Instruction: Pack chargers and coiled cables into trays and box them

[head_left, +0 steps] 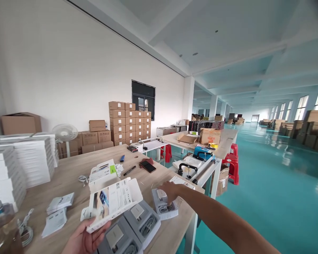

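My left hand point(88, 238) grips a white printed charger box point(113, 201) with an open flap, held tilted above the table. Over to the right, my right hand point(170, 191) reaches down with bent fingers on the far end of a grey tray point(171, 214) holding a white charger and a coiled cable. Two more grey trays point(155, 231) lie side by side near the table's front edge, each with a white charger point(115, 236) and a coiled cable point(148, 225). Behind the held box sits another white printed box point(103, 176).
Stacked white boxes point(37, 162) stand at the left, near folded leaflets point(54, 222), a loose cable point(26, 233) and a jar point(2, 229). A phone point(147, 166), a black pen point(129, 170) and a blue tool point(122, 158) lie farther back. A clamp fixture point(188, 170) borders the right side.
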`<state>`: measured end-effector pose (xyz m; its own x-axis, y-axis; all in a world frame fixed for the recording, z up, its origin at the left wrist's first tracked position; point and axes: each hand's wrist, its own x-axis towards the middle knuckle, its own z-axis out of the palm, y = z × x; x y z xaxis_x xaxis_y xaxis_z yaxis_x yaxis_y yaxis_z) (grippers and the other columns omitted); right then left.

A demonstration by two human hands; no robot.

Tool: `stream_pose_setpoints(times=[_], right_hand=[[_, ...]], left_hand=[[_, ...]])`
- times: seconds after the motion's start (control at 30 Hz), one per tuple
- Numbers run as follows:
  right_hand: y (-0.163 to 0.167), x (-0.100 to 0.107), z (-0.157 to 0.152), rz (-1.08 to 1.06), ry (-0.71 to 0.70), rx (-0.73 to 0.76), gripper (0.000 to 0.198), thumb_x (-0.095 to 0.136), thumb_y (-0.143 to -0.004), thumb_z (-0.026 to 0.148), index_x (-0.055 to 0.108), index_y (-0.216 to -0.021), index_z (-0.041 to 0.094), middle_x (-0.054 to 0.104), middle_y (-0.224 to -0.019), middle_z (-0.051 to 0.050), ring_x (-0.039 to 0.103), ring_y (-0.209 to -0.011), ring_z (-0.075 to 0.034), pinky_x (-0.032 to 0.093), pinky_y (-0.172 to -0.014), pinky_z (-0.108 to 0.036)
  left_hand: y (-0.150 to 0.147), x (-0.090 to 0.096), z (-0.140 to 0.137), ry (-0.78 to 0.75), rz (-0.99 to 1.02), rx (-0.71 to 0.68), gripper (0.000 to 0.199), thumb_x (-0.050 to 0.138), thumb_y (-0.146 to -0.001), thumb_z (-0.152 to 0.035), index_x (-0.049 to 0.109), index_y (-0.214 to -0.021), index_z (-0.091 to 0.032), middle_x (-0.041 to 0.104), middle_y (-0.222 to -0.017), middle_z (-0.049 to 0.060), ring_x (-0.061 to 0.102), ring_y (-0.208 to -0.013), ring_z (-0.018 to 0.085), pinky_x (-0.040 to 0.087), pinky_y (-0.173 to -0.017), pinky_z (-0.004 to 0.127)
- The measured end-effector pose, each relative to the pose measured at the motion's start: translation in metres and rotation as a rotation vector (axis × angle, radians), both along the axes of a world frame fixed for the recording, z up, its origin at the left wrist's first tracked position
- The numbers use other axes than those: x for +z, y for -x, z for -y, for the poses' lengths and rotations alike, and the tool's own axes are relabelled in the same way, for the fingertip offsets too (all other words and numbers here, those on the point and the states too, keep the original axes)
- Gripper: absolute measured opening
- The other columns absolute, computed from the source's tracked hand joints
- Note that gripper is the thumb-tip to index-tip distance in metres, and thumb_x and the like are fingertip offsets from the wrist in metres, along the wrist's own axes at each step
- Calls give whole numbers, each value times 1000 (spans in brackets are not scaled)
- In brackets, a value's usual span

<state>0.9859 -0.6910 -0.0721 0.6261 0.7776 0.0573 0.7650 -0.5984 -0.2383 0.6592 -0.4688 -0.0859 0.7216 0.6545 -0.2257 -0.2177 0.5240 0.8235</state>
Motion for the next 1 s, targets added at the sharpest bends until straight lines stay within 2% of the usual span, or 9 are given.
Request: stream_pose_setpoints(times=[0.07, 0.17, 0.27, 0.33, 0.43, 0.57, 0.7, 1.0], right_hand=[[-4, 10, 3, -16, -55, -12, 56, 79, -60, 30, 69, -114, 18, 65, -111, -12, 56, -113, -28, 38, -98, -37], [-13, 35, 8, -10, -177, -99, 71, 80, -55, 24, 63, -123, 16, 59, -121, -17, 49, -120, -30, 35, -98, -36], [-16, 57, 4, -28, -292, -184, 73, 75, -62, 29, 56, -130, 13, 58, -119, -18, 56, -110, -27, 40, -87, -33], [-9, 62, -6, -53, -359, -203, 71, 71, -66, 35, 55, -131, 12, 60, -115, -17, 60, -100, -25, 43, -81, -32], [13, 57, -24, -100, -418, -191, 75, 76, -59, 38, 57, -129, 17, 60, -112, -13, 62, -95, -25, 45, -77, -32], [41, 44, -44, -130, -451, -199, 80, 80, -51, 35, 58, -127, 22, 58, -114, -12, 57, -105, -31, 45, -85, -37], [55, 42, -54, -124, -488, -228, 80, 80, -51, 37, 57, -126, 21, 55, -117, -13, 52, -112, -37, 42, -93, -44], [72, 51, -64, -139, -633, -211, 80, 81, -53, 38, 57, -126, 19, 55, -118, -15, 48, -114, -42, 38, -96, -53]], left_hand=[[-1, -1, 0, 4, -8, -10, 29, 60, -82, -5, 61, -111, -11, 78, -95, 19, 77, -84, 30, 63, -61, 35], [-2, -2, 4, 18, -9, -60, 39, 69, -78, -8, 61, -116, -13, 76, -106, 18, 73, -98, 34, 64, -72, 39], [-4, -3, 10, 14, 4, -112, 46, 79, -71, -12, 65, -114, -19, 75, -113, 15, 69, -107, 36, 63, -77, 39], [-5, -3, 15, 2, 10, -124, 49, 83, -69, -15, 65, -114, -21, 74, -116, 14, 68, -109, 35, 63, -78, 38], [-6, 0, 22, -19, 18, -116, 52, 84, -68, -18, 63, -116, -25, 72, -121, 12, 67, -110, 36, 62, -81, 41], [-7, 2, 26, -49, 17, -125, 55, 83, -71, -20, 60, -120, -24, 70, -124, 13, 66, -112, 35, 60, -85, 43], [-6, 3, 28, -77, 29, -120, 63, 83, -70, -17, 56, -127, -25, 71, -122, 13, 66, -112, 36, 60, -85, 43], [-6, 0, 25, -120, 61, -114, 69, 82, -71, -19, 53, -133, -27, 69, -127, 14, 63, -116, 36, 57, -92, 47]])
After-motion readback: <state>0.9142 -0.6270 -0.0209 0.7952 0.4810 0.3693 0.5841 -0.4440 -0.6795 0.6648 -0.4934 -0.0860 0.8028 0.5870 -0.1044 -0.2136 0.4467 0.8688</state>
